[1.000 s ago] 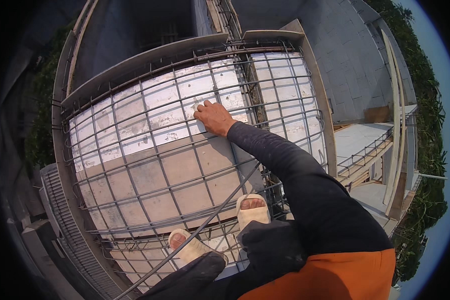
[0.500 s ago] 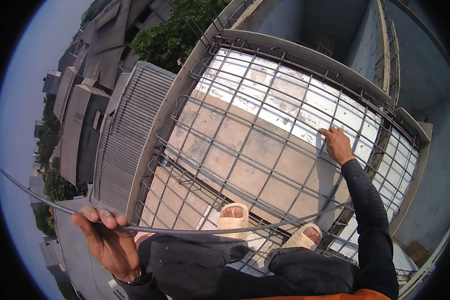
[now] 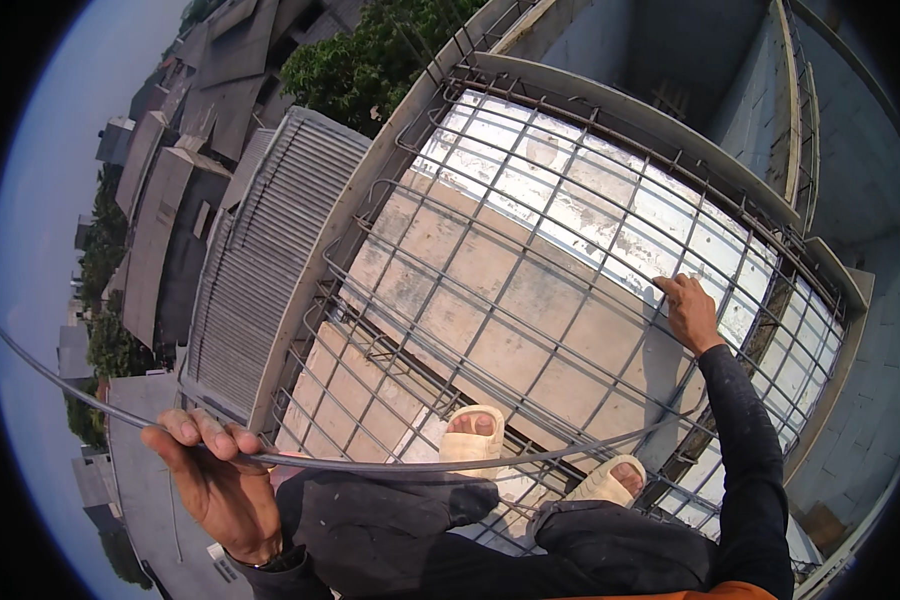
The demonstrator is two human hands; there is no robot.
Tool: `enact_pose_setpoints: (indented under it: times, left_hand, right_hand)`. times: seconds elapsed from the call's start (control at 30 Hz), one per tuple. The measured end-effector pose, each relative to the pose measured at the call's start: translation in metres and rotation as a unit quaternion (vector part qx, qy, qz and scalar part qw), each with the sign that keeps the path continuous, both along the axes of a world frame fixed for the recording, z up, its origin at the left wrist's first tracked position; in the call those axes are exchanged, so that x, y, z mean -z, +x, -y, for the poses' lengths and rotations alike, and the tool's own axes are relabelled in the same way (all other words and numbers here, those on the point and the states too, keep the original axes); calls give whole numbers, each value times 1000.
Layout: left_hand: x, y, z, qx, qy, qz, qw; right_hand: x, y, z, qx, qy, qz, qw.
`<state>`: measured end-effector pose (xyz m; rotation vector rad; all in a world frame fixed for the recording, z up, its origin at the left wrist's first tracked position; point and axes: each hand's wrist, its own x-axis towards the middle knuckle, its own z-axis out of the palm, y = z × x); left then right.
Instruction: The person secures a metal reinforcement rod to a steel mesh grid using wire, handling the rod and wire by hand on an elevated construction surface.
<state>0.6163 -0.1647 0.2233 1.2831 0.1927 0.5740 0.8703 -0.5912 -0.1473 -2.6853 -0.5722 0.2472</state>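
Note:
A long, thin grey steel bar (image 3: 370, 463) bows across the lower part of the head view, from the far left edge to below my right forearm. My left hand (image 3: 215, 478) grips it at the lower left, fingers bent over the top and thumb to the side. My right hand (image 3: 688, 308) is over a grid of steel reinforcing bars (image 3: 495, 187), its index finger stretched out by one of the bars. The other fingers are bent, and nothing shows held in them. Where the loose bar runs past my right forearm, its end is partly hidden.
Under the grid lie white-coated (image 3: 570, 160) and tan panels (image 3: 470, 260). Formwork boards (image 3: 315, 250) edge it, with a drop to corrugated roofing (image 3: 270, 240) on the left. A deep walled opening (image 3: 670, 60) lies beyond. My sandalled feet (image 3: 472, 437) stand amid the bars.
The view has shifted slightly, so the grid appears farther right. My left hand keeps its hold on the bar. My right hand appears a little lower and farther right, its index finger still out.

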Motion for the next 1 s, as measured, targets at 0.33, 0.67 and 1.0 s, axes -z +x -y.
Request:
enact_pose_setpoints:
  times: [0.33,0.67,1.0]
  left_hand:
    - [1,7,13,-82,16,-20,996]
    - [2,4,5,19,1,-12,1000]
    - [7,1,-12,62,17,-8,998]
  right_hand:
    - [6,4,-1,-13,-31,24,999]
    - [-17,-29,3,-74,-78,-33,994]
    - [18,-60,21,-72,-45,26,996]
